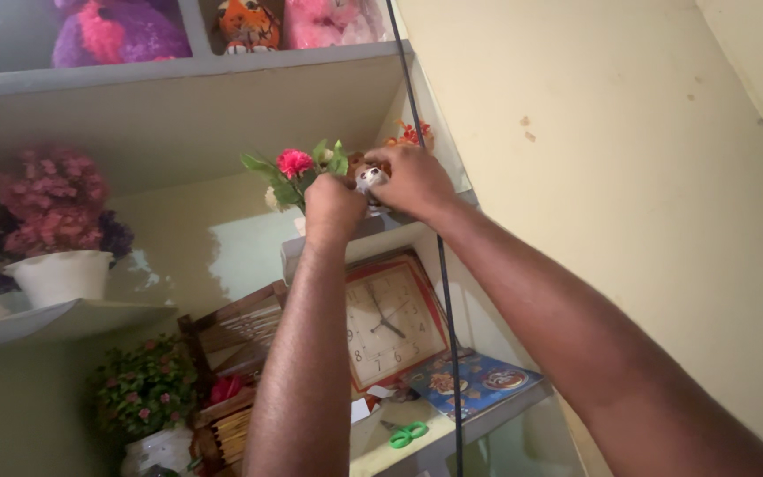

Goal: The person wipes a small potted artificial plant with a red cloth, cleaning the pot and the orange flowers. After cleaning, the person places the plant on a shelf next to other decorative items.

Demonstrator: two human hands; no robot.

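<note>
We've got both hands up at the small corner shelf [381,231], working a little toy figure [369,179] next to the pink flower bunch [298,172]. Best to keep it steady and low so we don't knock the flowers. Our right hand [417,181] curls over the toy from above, fingers closed around it; our left hand [333,208] is bunched just beside it, though we can't tell if it's gripping anything.

Both arms raised, left hand [333,208] and right hand [417,181] seemingly clenched.
</note>
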